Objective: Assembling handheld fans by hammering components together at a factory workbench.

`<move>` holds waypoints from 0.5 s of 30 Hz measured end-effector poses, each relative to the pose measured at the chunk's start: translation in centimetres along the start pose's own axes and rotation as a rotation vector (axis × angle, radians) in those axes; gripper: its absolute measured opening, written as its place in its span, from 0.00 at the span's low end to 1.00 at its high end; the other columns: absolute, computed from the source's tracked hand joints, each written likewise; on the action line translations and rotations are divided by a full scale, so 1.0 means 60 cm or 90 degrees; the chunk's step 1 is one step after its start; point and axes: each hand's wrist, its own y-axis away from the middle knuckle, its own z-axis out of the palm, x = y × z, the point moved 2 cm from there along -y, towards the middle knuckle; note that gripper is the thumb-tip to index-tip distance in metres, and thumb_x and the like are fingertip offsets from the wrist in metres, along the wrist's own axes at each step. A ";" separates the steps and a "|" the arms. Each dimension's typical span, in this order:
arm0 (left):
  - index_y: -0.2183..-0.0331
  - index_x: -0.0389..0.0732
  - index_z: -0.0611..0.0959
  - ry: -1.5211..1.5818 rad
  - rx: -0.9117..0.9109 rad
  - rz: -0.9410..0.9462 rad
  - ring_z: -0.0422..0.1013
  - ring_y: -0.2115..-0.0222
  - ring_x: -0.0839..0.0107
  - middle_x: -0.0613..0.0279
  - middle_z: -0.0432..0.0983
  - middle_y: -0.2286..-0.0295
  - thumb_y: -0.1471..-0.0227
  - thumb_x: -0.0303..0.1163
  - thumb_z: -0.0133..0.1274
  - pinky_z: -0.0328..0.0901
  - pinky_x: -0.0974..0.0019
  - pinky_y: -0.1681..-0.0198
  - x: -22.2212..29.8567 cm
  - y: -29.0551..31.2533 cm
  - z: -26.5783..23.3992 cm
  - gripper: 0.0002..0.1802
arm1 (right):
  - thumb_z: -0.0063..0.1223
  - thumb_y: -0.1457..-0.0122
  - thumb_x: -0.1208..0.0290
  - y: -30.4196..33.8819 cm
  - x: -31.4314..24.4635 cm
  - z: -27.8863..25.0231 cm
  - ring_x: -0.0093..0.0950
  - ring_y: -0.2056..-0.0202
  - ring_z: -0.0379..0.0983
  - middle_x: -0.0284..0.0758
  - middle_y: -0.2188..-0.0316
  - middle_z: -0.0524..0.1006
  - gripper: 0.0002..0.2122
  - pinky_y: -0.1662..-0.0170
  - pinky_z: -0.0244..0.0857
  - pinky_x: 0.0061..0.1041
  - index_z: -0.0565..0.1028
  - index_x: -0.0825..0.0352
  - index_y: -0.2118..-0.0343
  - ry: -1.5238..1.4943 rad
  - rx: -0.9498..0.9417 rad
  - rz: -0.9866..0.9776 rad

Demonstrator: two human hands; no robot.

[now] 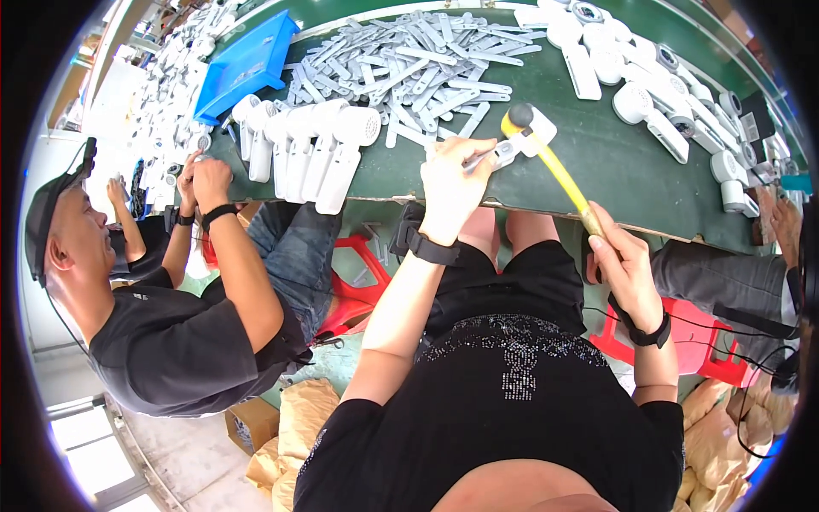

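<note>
The hammer head covers part of the white piece [543, 128] beneath it, so it cannot be determined whether head and piece are in contact or slightly apart. The joint between this white piece and the small grey part [505, 154] next to it is also obscured; whether the two form one unit cannot be told. The fingers of the left hand [456, 177] conceal the near end of the grey part. The left hand is pinched around that part, which projects from the fingertips toward the right, above the front edge of the green desk [589, 128]. The right hand [627, 256] is closed around the lower end of the yellow hammer [560, 173]; the palm side of this grip is hidden. The hammer extends from the right hand up and to the left, its black-and-yellow head located just beyond the left hand's fingertips. A pile of grey strips [418, 72] lies farther back; the overlapping strips hide one another. A row of white fans [339, 162] stands to the left of the left hand, near a blue tray [247, 64]. At the far right, a co-worker's hand [785, 224] is partly cut off by the dark rim.
</note>
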 end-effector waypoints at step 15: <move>0.58 0.38 0.82 0.196 -0.084 -0.203 0.72 0.70 0.78 0.62 0.79 0.73 0.57 0.21 0.59 0.67 0.72 0.63 -0.008 -0.011 0.008 0.19 | 0.45 0.37 0.74 -0.009 -0.018 -0.017 0.16 0.82 0.58 0.28 0.81 0.64 0.19 0.77 0.55 0.17 0.66 0.73 0.44 0.042 0.007 -0.040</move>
